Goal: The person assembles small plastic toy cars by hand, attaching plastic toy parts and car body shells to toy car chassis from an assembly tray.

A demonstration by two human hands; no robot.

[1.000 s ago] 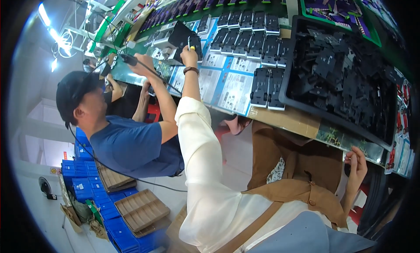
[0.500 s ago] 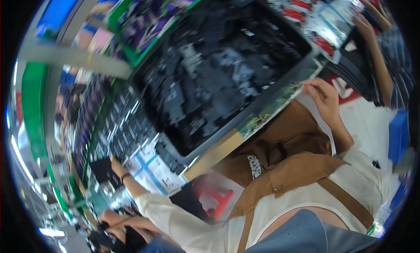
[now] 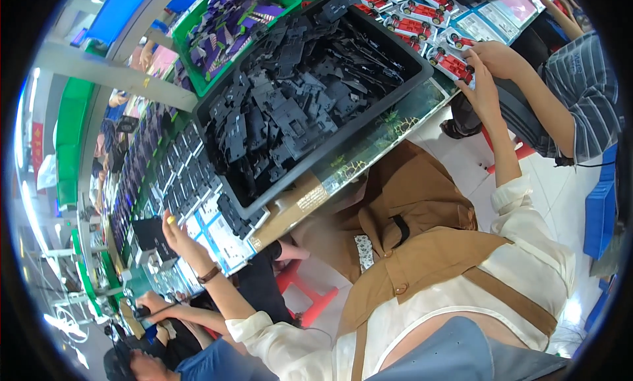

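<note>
The left grip [image 3: 177, 239] reaches far out over the desk [image 3: 290, 206], fingers loosely spread, resting on or just above a flat black tray [image 3: 151, 236]; whether it holds anything I cannot tell. The right grip [image 3: 484, 84] lies open, palm down, against a row of red toy cars [image 3: 435, 51], holding nothing visible. Between the two grips sits a large black bin [image 3: 316, 150] heaped with black plastic car bases, and beyond it a green crate [image 3: 198, 64] of purple parts. Beside the left grip lie rows of black parts on blue sheets [image 3: 217, 239]. With both arms stretched so wide, a sleeve could likely sweep the loose parts off the edge. A co-worker's hand [image 3: 504, 55] works just beside the right grip.
</note>
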